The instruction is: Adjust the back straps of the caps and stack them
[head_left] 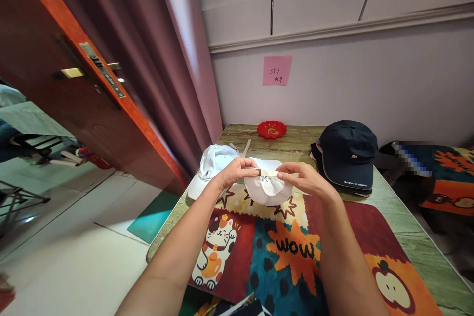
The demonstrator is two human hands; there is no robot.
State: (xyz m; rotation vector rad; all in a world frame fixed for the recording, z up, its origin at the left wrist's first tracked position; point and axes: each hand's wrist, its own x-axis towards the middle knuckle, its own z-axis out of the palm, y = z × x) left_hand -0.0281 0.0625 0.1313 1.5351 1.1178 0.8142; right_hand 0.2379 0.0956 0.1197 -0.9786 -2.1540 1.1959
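Nearer than the grip, a dark printed item (242,307) is running out of frame. Left hand (239,173) and right hand (302,177) are pinching the strap (269,173) of a white cap (272,193), fingertips closed on it, most of the cap showing just below. It's likely handling light, soft, hardly fragile; strap is offering good hold. Fingers are hiding strap ends; brim is proving unclear.

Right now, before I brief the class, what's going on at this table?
A person's left hand and right hand pinch the strap of a white cap, near the far edge of a patterned mat. Another white cap lies on the left, a dark cap on the right, and a red dish farther back.
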